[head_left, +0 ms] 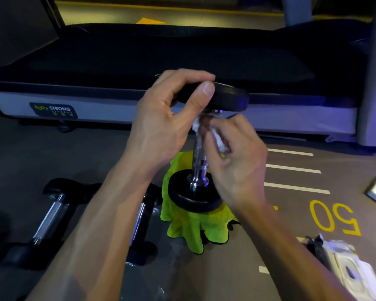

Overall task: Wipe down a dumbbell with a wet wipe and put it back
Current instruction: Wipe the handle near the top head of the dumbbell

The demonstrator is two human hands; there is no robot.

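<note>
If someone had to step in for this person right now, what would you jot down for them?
Left hand: grips the top head of the dumbbell, which stands on end on a green cloth.
Right hand: holds the white wet wipe against the upper part of the metal handle.
Nearby: two more dumbbells lie on the floor to the left; the wipe packet lies at lower right.
Done: dumbbell taken up, wipe out, handle wiping under way.
Left: finish the handle, wipe both black heads if not yet done, then put the dumbbell back.
</note>
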